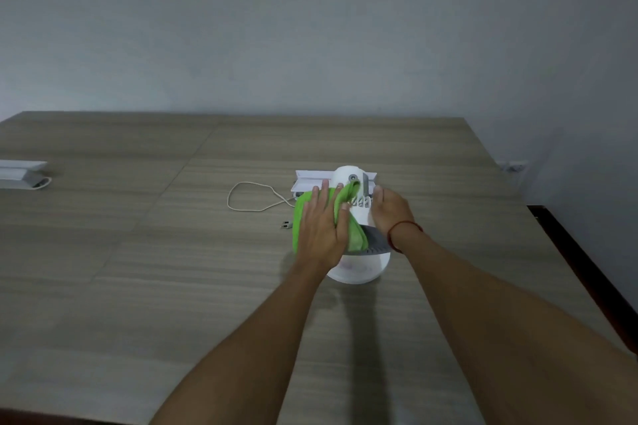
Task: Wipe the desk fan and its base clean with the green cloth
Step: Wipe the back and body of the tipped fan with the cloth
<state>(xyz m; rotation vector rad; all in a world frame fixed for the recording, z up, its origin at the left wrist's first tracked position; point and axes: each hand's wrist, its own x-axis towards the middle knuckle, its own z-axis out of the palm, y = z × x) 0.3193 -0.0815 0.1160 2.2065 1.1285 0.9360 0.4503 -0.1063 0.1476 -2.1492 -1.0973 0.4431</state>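
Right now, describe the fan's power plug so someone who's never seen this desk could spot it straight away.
Start at the white desk fan in the middle of the wooden desk, under the left hand pressing the green cloth. A pale cord loops out to the fan's left. The plug lies on the desk just left of the cloth: small, dark, unplugged.

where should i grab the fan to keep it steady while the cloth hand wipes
Grip the desk fan on its bare right side, coming in from the right as the right hand does. The left hand presses the green cloth over the left side, so only the right flank is free.
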